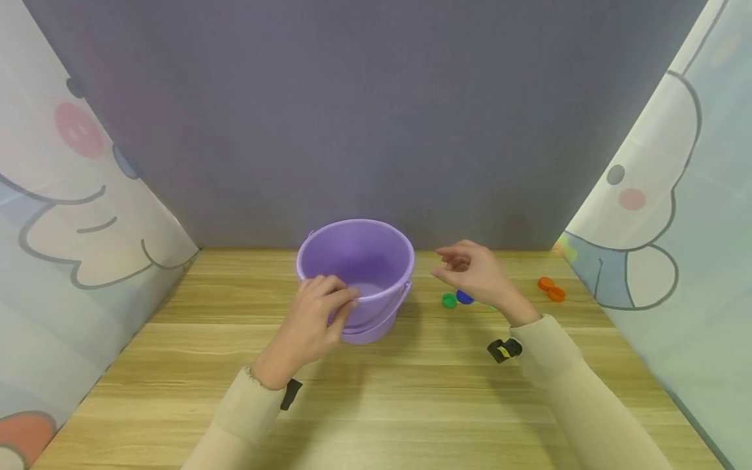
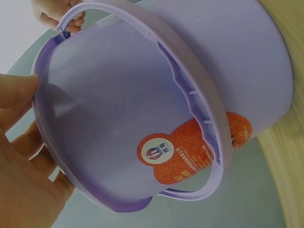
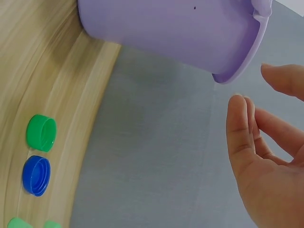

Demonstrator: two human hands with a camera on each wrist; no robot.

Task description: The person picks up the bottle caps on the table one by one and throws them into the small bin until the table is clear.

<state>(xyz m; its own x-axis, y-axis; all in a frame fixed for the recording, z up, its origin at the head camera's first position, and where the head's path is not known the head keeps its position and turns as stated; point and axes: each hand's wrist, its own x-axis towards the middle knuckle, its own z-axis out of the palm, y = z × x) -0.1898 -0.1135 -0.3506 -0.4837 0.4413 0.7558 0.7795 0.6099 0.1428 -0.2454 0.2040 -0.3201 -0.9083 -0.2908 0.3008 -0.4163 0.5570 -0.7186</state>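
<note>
A purple bucket (image 1: 376, 320) stands upright on the wooden table, its handle hanging down the near side. My left hand (image 1: 314, 316) holds the near-left part of its rim, thumb outside and fingers over the edge. A red-orange sticker (image 2: 180, 154) shows on the bucket's side in the left wrist view. To the right of the bucket my right hand (image 1: 476, 271) hovers in the air, fingers slightly bent and thumb apart, holding nothing. Below it lie a green cap (image 3: 41, 133) and a blue cap (image 3: 36, 175), with light green caps (image 3: 20, 223) partly cut off by the frame.
Two orange caps (image 1: 551, 290) lie near the table's right side. A grey panel (image 1: 376, 117) rises behind the table (image 1: 411, 405). Cartoon-printed sheets (image 1: 664, 196) flank both sides.
</note>
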